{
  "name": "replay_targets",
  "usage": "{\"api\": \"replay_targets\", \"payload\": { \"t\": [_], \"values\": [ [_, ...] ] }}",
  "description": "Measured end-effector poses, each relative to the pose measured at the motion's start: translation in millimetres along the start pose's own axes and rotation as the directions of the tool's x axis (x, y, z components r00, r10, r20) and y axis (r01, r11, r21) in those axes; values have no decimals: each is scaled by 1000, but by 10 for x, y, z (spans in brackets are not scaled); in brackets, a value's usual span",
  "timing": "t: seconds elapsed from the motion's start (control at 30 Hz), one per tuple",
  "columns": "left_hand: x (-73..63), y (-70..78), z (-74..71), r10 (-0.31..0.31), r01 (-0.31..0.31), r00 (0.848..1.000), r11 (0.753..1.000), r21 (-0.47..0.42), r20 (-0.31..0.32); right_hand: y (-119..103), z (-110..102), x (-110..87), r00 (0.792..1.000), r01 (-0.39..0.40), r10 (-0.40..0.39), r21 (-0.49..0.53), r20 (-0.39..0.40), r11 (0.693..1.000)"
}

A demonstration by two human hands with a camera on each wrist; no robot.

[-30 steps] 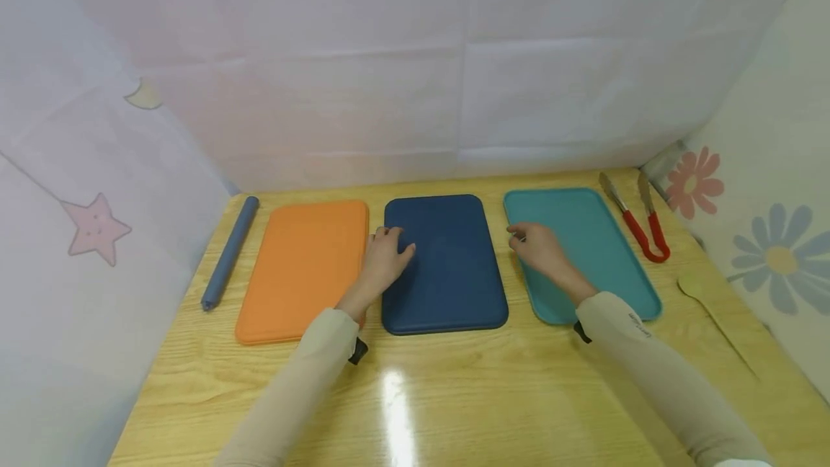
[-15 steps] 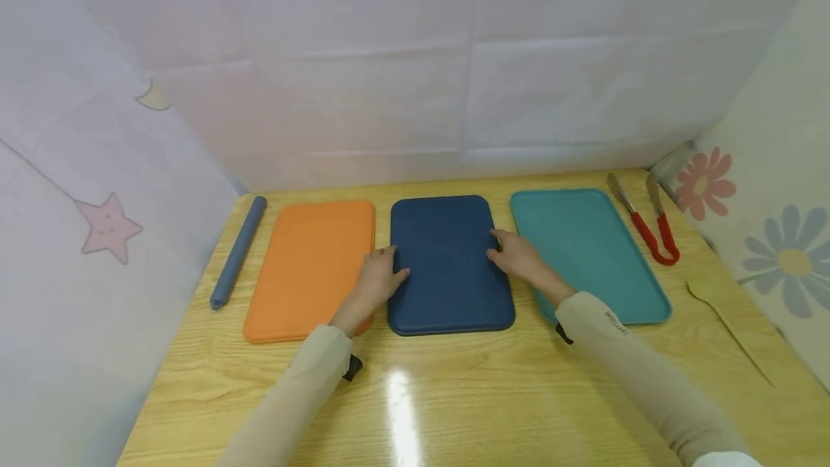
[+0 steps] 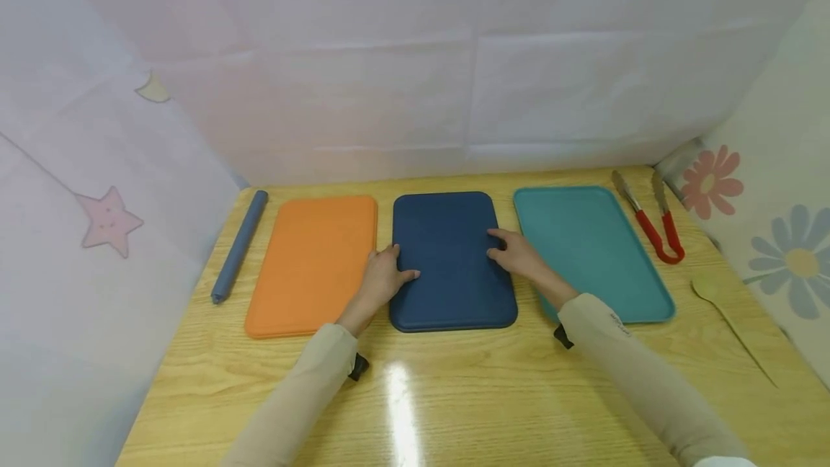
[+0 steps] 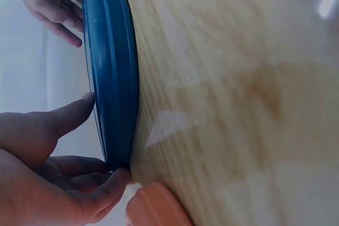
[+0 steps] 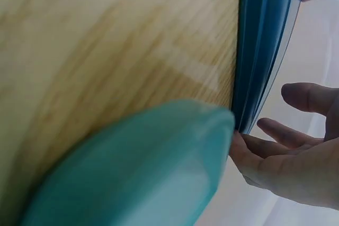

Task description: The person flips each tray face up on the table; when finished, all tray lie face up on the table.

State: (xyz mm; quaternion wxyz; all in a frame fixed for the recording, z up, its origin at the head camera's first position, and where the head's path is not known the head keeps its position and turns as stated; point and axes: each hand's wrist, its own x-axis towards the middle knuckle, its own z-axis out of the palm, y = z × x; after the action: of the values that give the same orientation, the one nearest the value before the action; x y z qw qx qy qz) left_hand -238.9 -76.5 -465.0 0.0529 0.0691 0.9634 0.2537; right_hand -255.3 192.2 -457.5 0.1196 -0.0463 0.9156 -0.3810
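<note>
A dark blue tray [image 3: 447,258] lies flat in the middle of the wooden table. My left hand [image 3: 378,279] is at its left side; in the left wrist view the thumb [image 4: 74,114] touches the top and the other fingers meet the lower edge, pinching the tray. On the opposite side is my right hand [image 3: 521,258], its thumb [image 5: 304,96] held apart from the tray's top. Its fingertips reach the tray's right edge beside the rim of a teal tray [image 3: 590,243]. An orange tray [image 3: 314,265] lies close beside my left hand.
A rolled blue-grey mat or sheet [image 3: 240,247] lies at the far left. At the right are red-handled tongs [image 3: 661,233] and a gold-coloured long-handled spoon [image 3: 733,326]. Printed cloth [image 3: 389,92] hangs behind and at both sides of the table [image 3: 454,395].
My right hand has moved left from the teal tray to the dark blue tray's right edge. My left hand has come down to its left edge. The trays look unmoved.
</note>
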Motion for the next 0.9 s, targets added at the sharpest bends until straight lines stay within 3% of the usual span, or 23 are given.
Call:
{"api": "replay_targets", "payload": {
  "t": [0.17,0.43,0.67,0.9],
  "values": [
    [-25,-23,13,-15,14,1000,998,-64,-12,-15,-43,-41,998,-47,42,135,38,990],
    [-44,-56,38,-37,36,999,991,-127,-5,18,-85,-58,998,-64,56,245,38,967],
    [-53,-61,30,17,-21,999,992,-121,-28,11,-161,-59,997,-75,82,370,-4,926],
    [-80,-63,-16,6,-1,1000,987,-163,27,6,-279,-51,997,-54,69,414,-23,909]
  ]
}}
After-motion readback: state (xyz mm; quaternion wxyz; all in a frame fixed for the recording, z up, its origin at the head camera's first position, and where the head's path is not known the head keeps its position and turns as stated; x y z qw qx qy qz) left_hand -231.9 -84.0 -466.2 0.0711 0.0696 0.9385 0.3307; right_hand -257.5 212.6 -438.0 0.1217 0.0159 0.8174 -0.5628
